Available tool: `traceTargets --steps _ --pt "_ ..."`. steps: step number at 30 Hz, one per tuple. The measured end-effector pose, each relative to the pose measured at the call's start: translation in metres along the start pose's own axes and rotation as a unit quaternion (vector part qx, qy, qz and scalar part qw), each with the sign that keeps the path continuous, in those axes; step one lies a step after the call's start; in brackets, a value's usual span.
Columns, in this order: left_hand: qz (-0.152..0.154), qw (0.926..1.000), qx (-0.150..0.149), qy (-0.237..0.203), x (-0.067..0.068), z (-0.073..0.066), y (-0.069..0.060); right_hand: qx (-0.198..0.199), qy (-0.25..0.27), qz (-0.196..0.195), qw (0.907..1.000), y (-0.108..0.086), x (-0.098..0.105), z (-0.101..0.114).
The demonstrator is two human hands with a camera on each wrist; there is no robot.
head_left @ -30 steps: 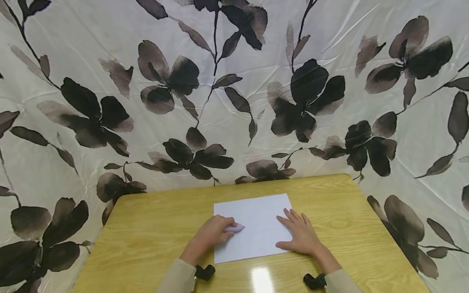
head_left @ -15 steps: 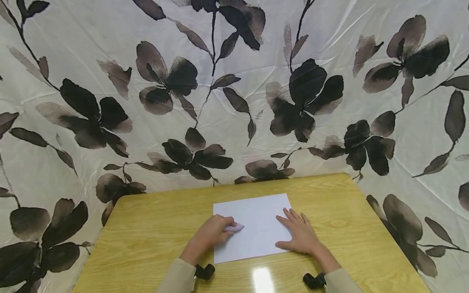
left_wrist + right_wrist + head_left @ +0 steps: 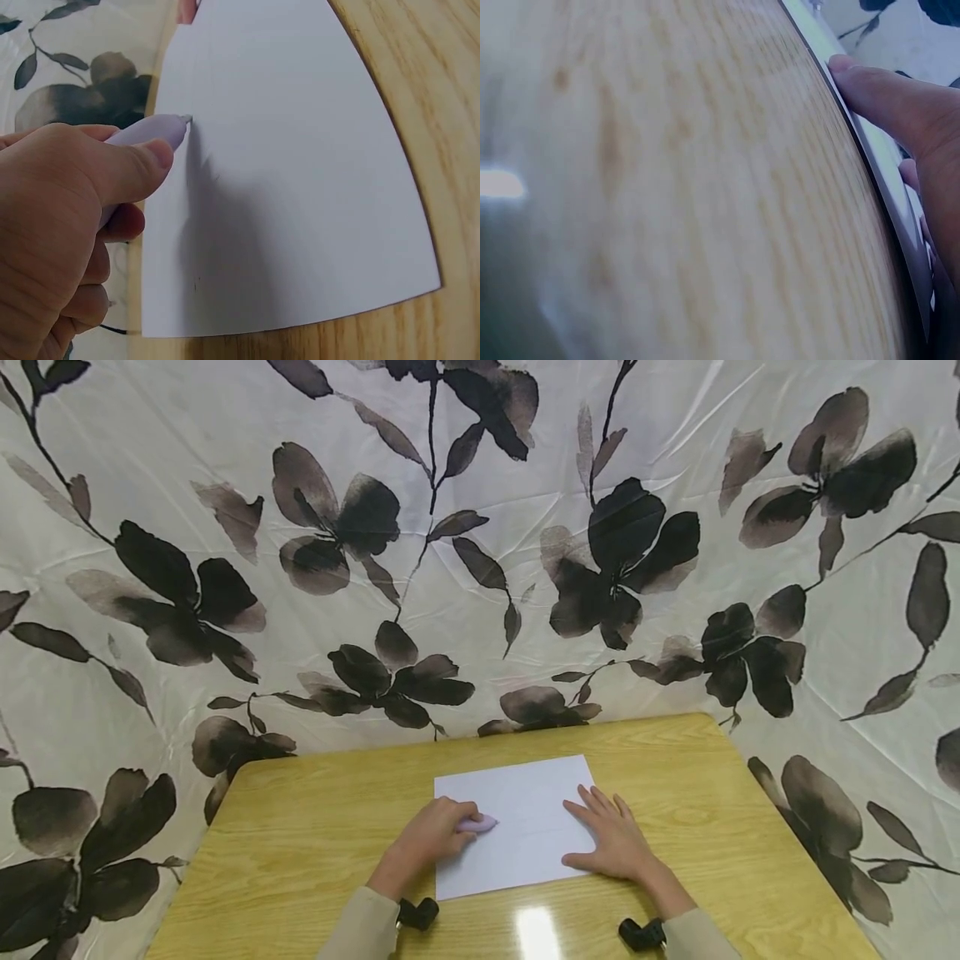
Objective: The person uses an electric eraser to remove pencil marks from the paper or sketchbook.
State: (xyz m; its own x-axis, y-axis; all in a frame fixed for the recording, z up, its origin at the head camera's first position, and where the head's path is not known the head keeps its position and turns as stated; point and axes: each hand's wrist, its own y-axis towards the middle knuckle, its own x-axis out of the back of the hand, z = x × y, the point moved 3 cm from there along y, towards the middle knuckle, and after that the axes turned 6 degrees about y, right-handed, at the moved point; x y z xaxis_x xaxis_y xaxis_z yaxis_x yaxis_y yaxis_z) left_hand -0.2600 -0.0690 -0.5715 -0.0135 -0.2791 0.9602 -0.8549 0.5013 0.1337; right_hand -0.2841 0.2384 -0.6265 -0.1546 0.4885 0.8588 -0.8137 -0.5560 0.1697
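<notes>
A sheet of white paper (image 3: 517, 852) lies on the wooden table, slightly turned. Over its left part, my left hand (image 3: 429, 833) grips a small lavender tool (image 3: 154, 131) with a rounded body and a short pointed tip. In the left wrist view the thumb lies along the tool's side, and the tip is at the paper's surface; whether it touches is hard to tell. My right hand (image 3: 617, 843) rests on the sheet's right edge with fingers spread, its thumb (image 3: 855, 79) on the paper's near side in the right wrist view.
The yellow wood-grain table (image 3: 315, 802) reaches back to a white cloth (image 3: 510, 585) with dark flowers, which hangs behind and on both sides. Black wrist devices (image 3: 417, 914) sit at both cuffs. A bright light reflection (image 3: 536, 933) shows near the front.
The head view has shifted very slightly. Both hands, the lavender tool and the paper hold their places.
</notes>
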Motion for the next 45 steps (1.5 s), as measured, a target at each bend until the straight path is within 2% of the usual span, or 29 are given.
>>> traceTargets --steps 5,19,45 --pt "0.004 1.0 -0.004 -0.002 -0.0001 -0.0008 0.0008 -0.002 0.0 0.001 1.0 0.0002 0.0003 -0.0002" --pt "0.013 0.9998 0.011 -0.009 -0.0024 0.0016 0.0005 0.005 0.002 -0.004 1.0 0.0002 0.0 -0.0005" --pt "0.015 0.9997 -0.01 -0.019 -0.0012 0.0003 0.0056 0.003 0.003 -0.005 1.0 -0.0002 -0.0006 0.0"
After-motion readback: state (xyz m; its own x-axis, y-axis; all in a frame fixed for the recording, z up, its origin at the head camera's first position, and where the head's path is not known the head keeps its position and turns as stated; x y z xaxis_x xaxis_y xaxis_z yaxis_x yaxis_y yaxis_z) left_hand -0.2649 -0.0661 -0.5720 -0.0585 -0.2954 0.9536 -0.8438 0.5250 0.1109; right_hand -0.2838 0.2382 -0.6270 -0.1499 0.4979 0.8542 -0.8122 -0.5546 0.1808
